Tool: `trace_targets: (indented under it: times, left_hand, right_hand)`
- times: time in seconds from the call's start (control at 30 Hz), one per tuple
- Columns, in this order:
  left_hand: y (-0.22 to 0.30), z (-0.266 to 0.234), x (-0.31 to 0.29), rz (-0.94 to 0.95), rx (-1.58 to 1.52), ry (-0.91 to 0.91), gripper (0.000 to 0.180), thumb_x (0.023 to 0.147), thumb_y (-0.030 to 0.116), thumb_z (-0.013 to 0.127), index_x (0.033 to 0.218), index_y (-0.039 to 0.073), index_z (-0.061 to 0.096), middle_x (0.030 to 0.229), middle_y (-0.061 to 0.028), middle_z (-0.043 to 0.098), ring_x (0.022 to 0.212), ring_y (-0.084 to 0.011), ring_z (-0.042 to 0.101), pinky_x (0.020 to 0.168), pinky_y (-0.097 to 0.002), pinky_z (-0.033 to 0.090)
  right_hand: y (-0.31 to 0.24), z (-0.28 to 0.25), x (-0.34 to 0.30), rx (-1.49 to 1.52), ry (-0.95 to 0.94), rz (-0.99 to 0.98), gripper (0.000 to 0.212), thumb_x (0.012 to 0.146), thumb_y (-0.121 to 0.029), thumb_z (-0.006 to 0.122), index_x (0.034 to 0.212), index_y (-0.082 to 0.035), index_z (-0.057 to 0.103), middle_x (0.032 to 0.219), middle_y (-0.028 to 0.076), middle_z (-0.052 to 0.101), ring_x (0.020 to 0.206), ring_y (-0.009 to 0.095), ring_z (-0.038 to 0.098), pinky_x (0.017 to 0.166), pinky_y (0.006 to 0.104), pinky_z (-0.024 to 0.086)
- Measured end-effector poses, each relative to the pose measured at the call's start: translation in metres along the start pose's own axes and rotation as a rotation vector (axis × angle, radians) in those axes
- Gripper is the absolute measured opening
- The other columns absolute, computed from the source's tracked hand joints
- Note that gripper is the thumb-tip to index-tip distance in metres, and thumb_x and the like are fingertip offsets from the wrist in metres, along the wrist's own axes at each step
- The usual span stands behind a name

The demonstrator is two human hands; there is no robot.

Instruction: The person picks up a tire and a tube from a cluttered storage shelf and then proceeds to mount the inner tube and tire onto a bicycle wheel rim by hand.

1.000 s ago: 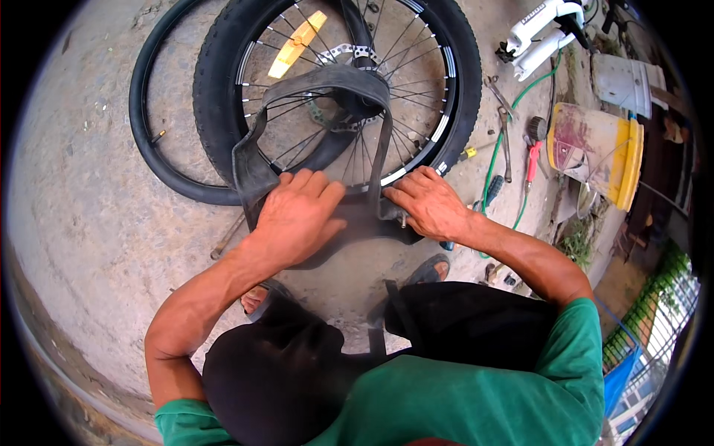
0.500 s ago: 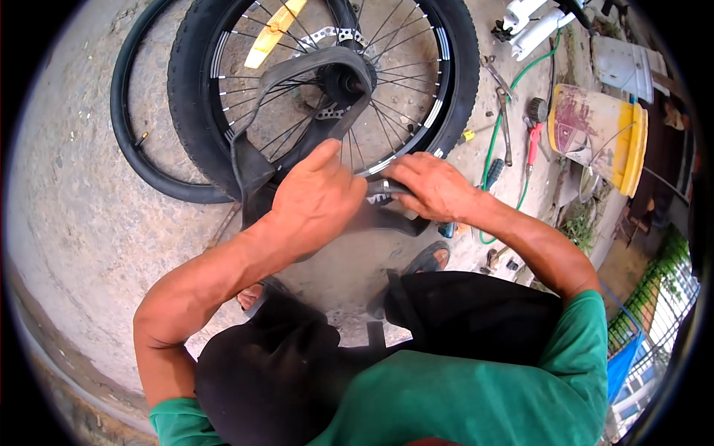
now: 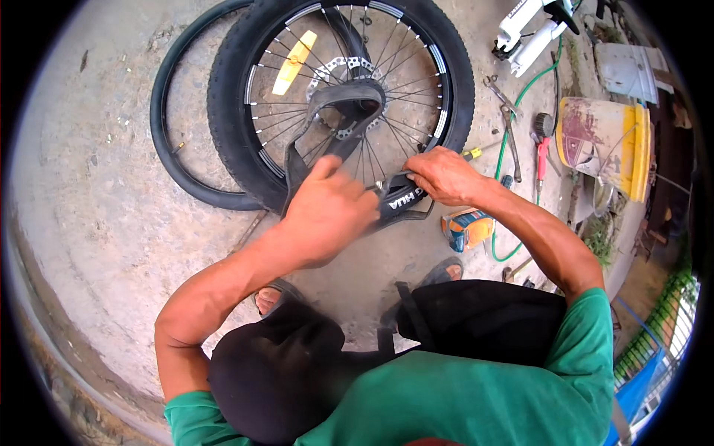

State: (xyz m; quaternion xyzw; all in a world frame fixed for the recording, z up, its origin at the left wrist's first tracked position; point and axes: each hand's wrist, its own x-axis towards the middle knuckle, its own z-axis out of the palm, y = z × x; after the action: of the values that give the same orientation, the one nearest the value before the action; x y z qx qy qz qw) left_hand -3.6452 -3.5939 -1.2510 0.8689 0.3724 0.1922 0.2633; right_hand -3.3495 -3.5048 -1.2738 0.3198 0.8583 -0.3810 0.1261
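A bicycle wheel [image 3: 226,104] with a knobbly black tyre lies flat on the concrete before me. Draped over its hub and spokes is a limp, flattened black inner tube [image 3: 343,95]. My right hand [image 3: 446,176] pinches the tube at the wheel's near right rim, thumb on top. Close by on the left, my left hand [image 3: 331,212] is curled, thumb raised and blurred by motion; its fingertips hide whatever they grip. A small metal valve [image 3: 378,184] shows between the two hands. Partly under the tyre's left side rests a second, rounder inner tube [image 3: 161,126].
Right of the wheel lie spanners [image 3: 513,145], a green hose [image 3: 506,152], a red-handled tool [image 3: 542,157] and a brush head [image 3: 544,125]. An orange-and-blue object [image 3: 467,229] sits near my right foot. Beyond are a yellow-rimmed bucket [image 3: 637,149] and a white bicycle fork [image 3: 532,50].
My view has shifted, so the wheel appears farther right. My right hand has drawn the tube slightly rightward. My left hand has moved and blurred, and the orange-and-blue object is uncovered.
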Motion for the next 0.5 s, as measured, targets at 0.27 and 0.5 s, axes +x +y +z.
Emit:
trace_targets:
  times: [0.27,0.5]
  left_hand:
    - [-0.056,-0.05,0.049,-0.265,0.334,0.262,0.035,0.089,0.012,0.077,0.123,0.009,0.071,0.113,-0.0117,0.069,0.112,-0.0327,0.066,0.096,-0.049,0.05]
    - [-0.028,-0.128,0.019,-0.533,-0.266,0.499,0.017,0.101,0.008,0.064,0.114,0.003,0.073,0.095,-0.0168,0.075,0.081,-0.0262,0.073,0.076,-0.0388,0.058]
  right_hand:
    - [0.001,0.01,-0.002,-0.05,0.075,-0.086,0.016,0.1,-0.018,0.064,0.097,-0.002,0.061,0.088,0.02,0.068,0.089,0.047,0.067,0.079,0.0572,0.051]
    - [0.007,0.015,-0.009,-0.049,0.103,-0.084,0.018,0.102,-0.019,0.062,0.096,-0.003,0.058,0.088,0.021,0.068,0.09,0.047,0.068,0.078,0.0572,0.052]
